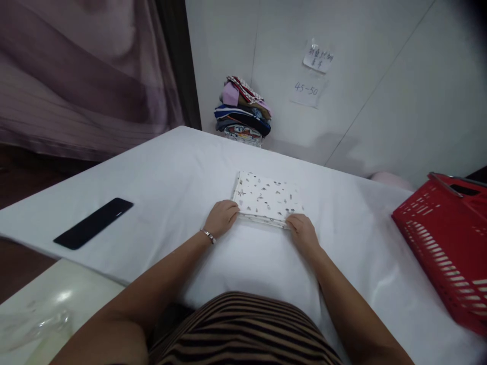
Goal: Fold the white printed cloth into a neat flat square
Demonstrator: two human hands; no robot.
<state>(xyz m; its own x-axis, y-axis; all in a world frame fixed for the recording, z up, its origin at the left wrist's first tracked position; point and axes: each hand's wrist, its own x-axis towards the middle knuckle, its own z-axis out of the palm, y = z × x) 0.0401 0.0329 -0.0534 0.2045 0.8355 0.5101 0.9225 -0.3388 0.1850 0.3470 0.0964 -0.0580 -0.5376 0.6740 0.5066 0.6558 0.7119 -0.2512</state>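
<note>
A white cloth (266,196) with small printed figures lies folded into a flat rectangle on the white-covered table (182,167). At its near left corner, my left hand (222,219) is closed on the edge, with a bracelet at the wrist. My right hand (302,230) pinches the near right corner, fingers on top of the fabric. Several folded layers show along the near edge between my hands. The thumbs are partly hidden.
A red plastic basket (441,238) stands at the right. A long black flat object (93,223) lies at the left. Behind the table, a stack of folded clothes (243,111) stands against the wall, near paper notes (318,58). A pinkish curtain (83,76) hangs at the far left.
</note>
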